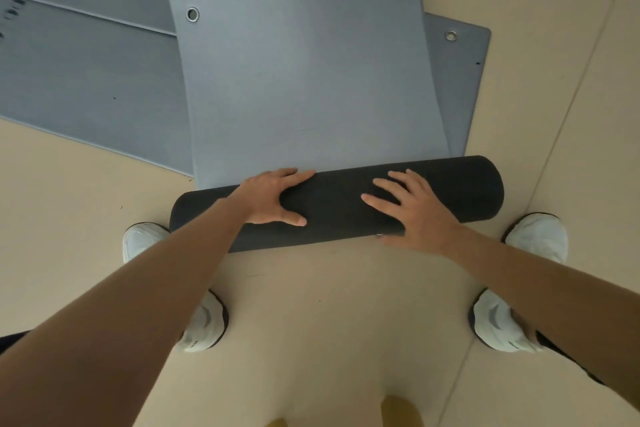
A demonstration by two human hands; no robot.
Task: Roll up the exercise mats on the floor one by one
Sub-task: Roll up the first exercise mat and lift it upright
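A grey-blue exercise mat [304, 80] lies flat on the beige floor, its near end wound into a dark roll [332, 208] that runs left to right. My left hand [273, 198] rests on the roll's left half, fingers spread over the top and thumb on the near side. On the roll's right half lies my right hand [412, 208], fingers straight and spread. The flat part has two metal eyelets [192, 14] at its far corners.
Another grey mat [464, 80] lies under the first, showing at the right. Several more mats [86, 55] overlap at the left and far left. White shoes [533, 236] stand at both ends of the roll. Beige floor [329, 322] surrounds me.
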